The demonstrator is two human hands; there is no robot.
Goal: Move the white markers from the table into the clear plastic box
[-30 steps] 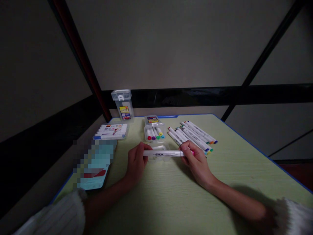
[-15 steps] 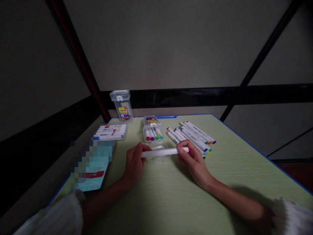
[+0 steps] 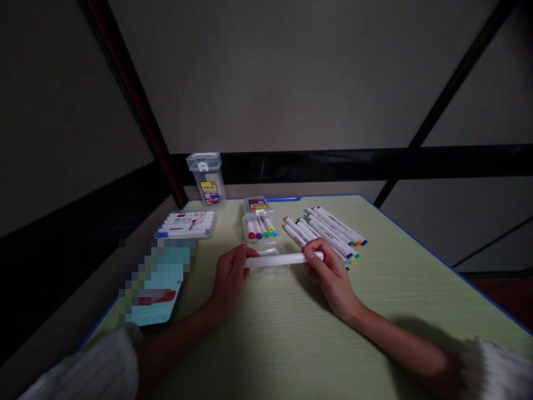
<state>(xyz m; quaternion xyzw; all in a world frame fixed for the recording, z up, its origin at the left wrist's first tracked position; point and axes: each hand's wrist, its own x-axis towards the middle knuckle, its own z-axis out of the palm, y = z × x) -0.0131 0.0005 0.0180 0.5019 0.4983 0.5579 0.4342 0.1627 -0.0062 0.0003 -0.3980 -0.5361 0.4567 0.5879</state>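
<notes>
A white marker (image 3: 277,259) with a pink end lies level between my two hands, over the table. My left hand (image 3: 232,275) pinches its left end between thumb and fingers. At the pink end, my right hand (image 3: 328,271) is closed around the barrel. Behind the marker, partly covered by it, is a small clear plastic lid or tray (image 3: 270,271). Just beyond that lies a clear case (image 3: 261,229) with several markers inside, their coloured ends facing me.
Several loose white markers (image 3: 328,236) lie in a pile at the right. A flat marker pack (image 3: 187,224) and an upright clear box (image 3: 208,180) stand back left. A partly pixelated teal object (image 3: 160,308) lies near the table's (image 3: 266,339) left edge.
The marker and my hands have shifted very slightly to the right. Both hands keep their hold on it, and everything else lies as before.
</notes>
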